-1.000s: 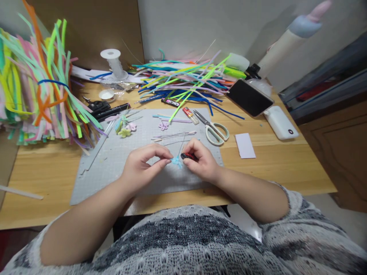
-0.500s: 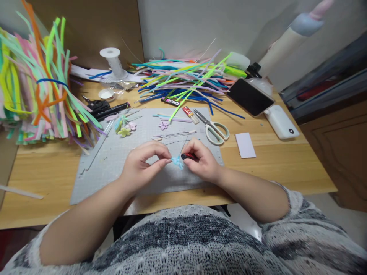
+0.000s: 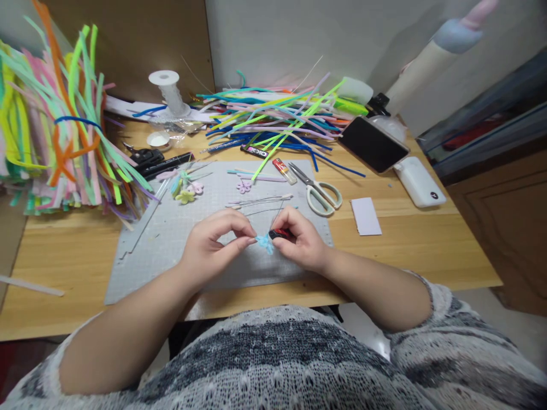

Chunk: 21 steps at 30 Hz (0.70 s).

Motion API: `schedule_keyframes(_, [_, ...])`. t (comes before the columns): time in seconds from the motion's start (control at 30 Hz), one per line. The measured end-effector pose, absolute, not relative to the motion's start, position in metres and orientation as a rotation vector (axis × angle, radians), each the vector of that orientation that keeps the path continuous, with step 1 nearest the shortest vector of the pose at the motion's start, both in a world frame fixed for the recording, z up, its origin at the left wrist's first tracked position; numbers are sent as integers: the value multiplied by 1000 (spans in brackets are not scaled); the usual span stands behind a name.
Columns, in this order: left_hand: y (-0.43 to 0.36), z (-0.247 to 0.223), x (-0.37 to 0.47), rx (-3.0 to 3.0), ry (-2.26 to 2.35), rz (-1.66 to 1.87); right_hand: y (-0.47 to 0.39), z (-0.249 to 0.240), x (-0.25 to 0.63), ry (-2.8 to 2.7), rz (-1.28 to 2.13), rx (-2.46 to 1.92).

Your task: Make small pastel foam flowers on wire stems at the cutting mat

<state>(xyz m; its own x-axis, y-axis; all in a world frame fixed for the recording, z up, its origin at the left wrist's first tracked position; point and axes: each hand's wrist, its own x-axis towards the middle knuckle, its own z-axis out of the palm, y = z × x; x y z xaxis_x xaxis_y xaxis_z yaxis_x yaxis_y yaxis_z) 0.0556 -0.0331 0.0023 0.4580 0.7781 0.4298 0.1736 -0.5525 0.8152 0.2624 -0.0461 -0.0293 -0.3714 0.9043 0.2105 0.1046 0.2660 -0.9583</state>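
A small light blue flower (image 3: 265, 244) hangs above the grey cutting mat (image 3: 154, 250), between my two hands. My left hand (image 3: 220, 239) pinches its left edge between thumb and fingertips. In my right hand (image 3: 301, 239) is a small black and red tool (image 3: 281, 234), its dark tip close against the flower. A thin wire rises from the flower beside my right fingers. Beyond the hands, several thin wire stems (image 3: 258, 201) lie on the mat, with a lilac flower (image 3: 244, 187) behind them.
Scissors (image 3: 323, 198) and a red-labelled small case (image 3: 284, 171) lie right of centre. Finished flowers (image 3: 185, 197) rest at the mat's left. Pipe cleaners (image 3: 273, 114) are heaped behind. A phone (image 3: 374, 144), white device (image 3: 421, 182) and white card (image 3: 366, 216) are at the right.
The tip of the black and red tool has shifted very slightly at the flower. Both hands otherwise keep nearly the same place.
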Motion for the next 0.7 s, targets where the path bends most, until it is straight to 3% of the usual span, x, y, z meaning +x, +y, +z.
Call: schedule_keyframes(0.7, [-28,-7,56,1714,694,1019,-45,-38,265,-1740,1236,-800])
